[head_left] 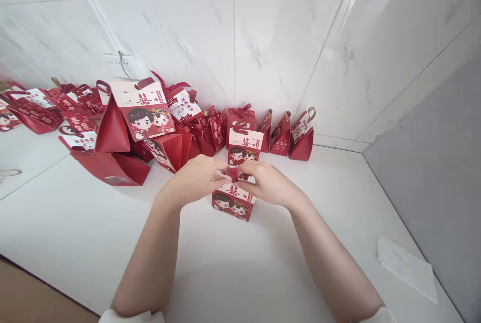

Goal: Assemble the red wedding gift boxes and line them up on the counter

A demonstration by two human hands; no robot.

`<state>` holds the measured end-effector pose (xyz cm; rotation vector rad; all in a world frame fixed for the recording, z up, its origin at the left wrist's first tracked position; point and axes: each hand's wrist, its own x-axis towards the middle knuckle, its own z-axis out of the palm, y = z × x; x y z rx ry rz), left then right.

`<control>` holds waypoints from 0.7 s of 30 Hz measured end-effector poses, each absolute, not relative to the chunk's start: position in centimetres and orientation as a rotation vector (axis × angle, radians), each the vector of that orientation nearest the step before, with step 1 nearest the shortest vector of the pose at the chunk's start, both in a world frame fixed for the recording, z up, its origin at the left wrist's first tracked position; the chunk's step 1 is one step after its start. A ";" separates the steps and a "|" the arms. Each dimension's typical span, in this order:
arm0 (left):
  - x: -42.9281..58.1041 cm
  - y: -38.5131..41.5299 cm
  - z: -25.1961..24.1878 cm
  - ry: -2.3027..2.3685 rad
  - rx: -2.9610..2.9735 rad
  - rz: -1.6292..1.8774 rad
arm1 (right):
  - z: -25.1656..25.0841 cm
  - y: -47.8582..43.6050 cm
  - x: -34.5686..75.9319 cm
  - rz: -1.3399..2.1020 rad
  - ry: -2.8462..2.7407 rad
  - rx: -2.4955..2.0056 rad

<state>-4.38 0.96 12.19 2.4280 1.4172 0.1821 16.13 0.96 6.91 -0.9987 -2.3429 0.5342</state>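
Note:
A small red and white gift box [233,203] with two cartoon figures on its front stands upright on the white table. A dark red ribbon [234,173] shows at its top. My left hand [199,177] pinches the top of this box from the left, thumb toward me. From the right, my right hand [263,180] pinches the same top edge, its fingertips close to the ribbon. The fingers hide part of the box's upper edge. Just behind my hands stands a matching gift box [244,145], with a ribbon loop on top.
A large heap of red gift boxes [116,167] lies at the left against the tiled wall [270,47], some tipped over. Several upright triangular boxes [280,137] line the wall at the right. A flat white sheet [408,268] rests near the table's right edge.

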 end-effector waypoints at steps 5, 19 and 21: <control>-3.6 1.2 12.3 1.281 2.612 0.239 | 7.0 1.2 16.4 0.535 -2.273 -0.957; -3.3 1.7 11.5 1.335 2.477 0.179 | 7.0 1.7 17.0 0.711 -2.190 -1.007; -3.1 1.8 11.4 1.298 2.505 0.155 | 6.8 1.7 16.9 0.681 -2.192 -1.021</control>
